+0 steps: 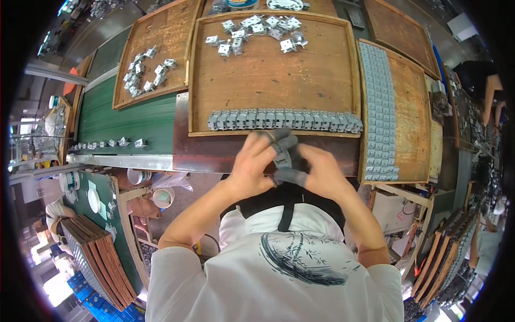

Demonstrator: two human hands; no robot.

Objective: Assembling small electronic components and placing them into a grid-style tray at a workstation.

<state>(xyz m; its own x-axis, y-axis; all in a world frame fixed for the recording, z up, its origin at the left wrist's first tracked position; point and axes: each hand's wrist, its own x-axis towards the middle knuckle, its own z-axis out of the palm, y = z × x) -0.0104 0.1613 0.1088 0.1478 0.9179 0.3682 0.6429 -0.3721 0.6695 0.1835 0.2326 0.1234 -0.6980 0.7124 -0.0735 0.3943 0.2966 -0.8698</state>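
Both hands meet just in front of the near edge of the middle wooden tray [316, 70]. Between them is a small grey metal part [281, 156], partly covered by fingers. My left hand [252, 165] is closed, its bent fingers and thumb pressed to the part's left side. My right hand [321, 170] curls round from the right, with grey covers on some fingertips, and also grips the part. A tight row of similar grey metal parts [284, 119] stands along the tray's near edge, just beyond my fingers. Loose metal parts [257, 28] lie scattered at its far side.
To the left, another wooden tray [177, 43] holds several loose parts. A green conveyor belt [129, 126] carries a few parts near its front edge. At right, a wooden tray [413, 107] holds rows of grey parts [378, 107]. Stacked trays [99, 263] stand at lower left.
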